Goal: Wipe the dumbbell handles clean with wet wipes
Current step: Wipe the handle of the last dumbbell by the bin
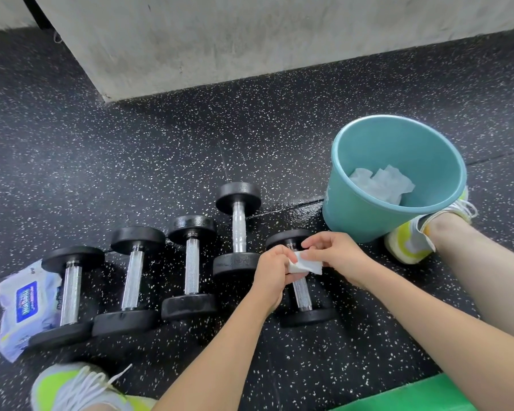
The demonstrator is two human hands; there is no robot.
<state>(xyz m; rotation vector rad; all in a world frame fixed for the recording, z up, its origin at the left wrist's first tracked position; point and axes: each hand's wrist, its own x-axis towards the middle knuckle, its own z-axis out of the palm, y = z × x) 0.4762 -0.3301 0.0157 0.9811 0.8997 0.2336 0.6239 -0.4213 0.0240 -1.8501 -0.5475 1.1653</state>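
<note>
Centre right of frame, left hand [272, 274] and right hand [336, 256] both pinching a folded white wet wipe [307, 266] over the rightmost dumbbell [301, 280] handle, four more dumbbells [187, 266] leftward, wipe pack [24, 307] lower left, teal bucket [365, 215] holding used wipes [380, 182] upper right.

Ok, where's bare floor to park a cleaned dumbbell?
Free: the speckled floor between the dumbbell row and the concrete wall, and the strip nearer the person. Crowded: the five dumbbells lie close together, wipes pack at the left end, teal bucket right.
</note>
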